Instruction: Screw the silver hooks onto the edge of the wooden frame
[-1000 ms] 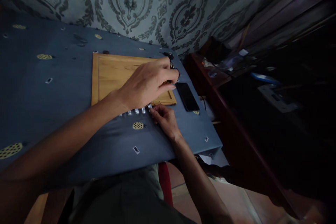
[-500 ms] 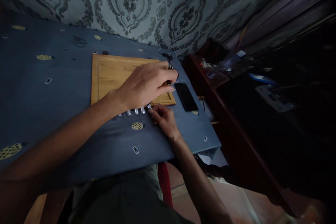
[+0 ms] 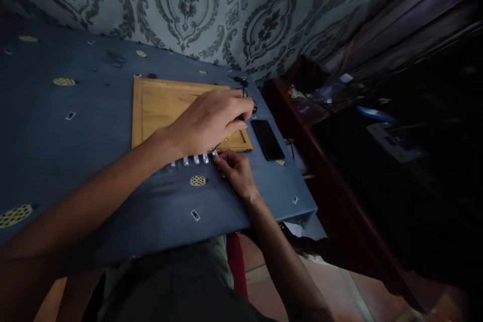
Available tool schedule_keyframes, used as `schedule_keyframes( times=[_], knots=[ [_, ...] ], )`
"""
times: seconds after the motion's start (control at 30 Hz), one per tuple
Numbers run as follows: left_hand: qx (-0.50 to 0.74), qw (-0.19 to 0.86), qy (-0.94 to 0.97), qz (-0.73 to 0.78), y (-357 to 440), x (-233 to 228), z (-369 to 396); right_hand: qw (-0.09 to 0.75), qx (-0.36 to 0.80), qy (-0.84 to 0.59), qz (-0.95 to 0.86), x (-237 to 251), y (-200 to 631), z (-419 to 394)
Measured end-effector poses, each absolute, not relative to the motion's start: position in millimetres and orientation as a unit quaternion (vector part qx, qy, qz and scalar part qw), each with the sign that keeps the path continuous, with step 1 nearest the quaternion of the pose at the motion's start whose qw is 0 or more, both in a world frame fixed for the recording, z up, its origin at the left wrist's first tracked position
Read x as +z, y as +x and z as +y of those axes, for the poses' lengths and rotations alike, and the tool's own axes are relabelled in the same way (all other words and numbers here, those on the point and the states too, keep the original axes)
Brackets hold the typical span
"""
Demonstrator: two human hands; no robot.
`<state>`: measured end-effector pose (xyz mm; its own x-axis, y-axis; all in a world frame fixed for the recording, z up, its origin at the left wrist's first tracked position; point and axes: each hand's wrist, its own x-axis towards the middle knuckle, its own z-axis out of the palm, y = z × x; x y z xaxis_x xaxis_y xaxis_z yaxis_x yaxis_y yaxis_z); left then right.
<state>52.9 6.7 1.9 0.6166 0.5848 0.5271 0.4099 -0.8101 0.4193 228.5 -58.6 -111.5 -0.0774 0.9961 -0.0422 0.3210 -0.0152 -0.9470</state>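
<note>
My left hand hovers over a wooden board, its fingers closed around what looks like a screwdriver with a black and yellow handle. Most of the handle is hidden by the hand; its thin shaft slants down toward a small silver metal clip at the board's front edge. My right hand rests on the table just in front of the board, thumb and fingers pinching that clip. Several similar silver clips line up to its left along the same edge.
A black phone lies right of the board on the blue patterned tablecloth. Behind it are black-handled items, partly hidden. A dark red wooden piece of furniture stands to the right. A patterned curtain hangs behind the table.
My left hand has shifted very slightly left and turned, showing more of the yellow part of the screwdriver. My right hand stays in place on the clip.
</note>
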Motion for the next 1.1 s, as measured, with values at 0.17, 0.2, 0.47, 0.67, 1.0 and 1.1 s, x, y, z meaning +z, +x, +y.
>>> schedule_keyframes(
  times=[0.17,0.2,0.47,0.67,1.0,1.1],
  knots=[
    [0.325,0.122,0.893,0.286,55.3,1.5,4.3,0.387,0.443,-0.560,-0.583,-112.7,228.2,-58.4],
    [0.322,0.119,0.894,0.289,55.4,2.2,3.7,0.387,0.445,-0.561,-0.582,-112.8,228.2,-58.5],
    [0.276,0.119,0.922,0.245,47.7,10.4,3.5,0.385,0.444,-0.558,-0.585,-113.0,227.8,-58.5],
    [0.286,0.111,0.916,0.260,47.0,9.2,3.2,0.387,0.445,-0.557,-0.585,-114.2,228.6,-58.0],
    [0.254,0.137,0.910,0.297,53.8,14.3,-2.3,0.384,0.439,-0.558,-0.591,-113.4,228.7,-58.7],
    [0.246,0.133,0.909,0.309,55.7,15.6,-4.3,0.379,0.439,-0.561,-0.591,-112.5,228.6,-58.6]
  ],
)
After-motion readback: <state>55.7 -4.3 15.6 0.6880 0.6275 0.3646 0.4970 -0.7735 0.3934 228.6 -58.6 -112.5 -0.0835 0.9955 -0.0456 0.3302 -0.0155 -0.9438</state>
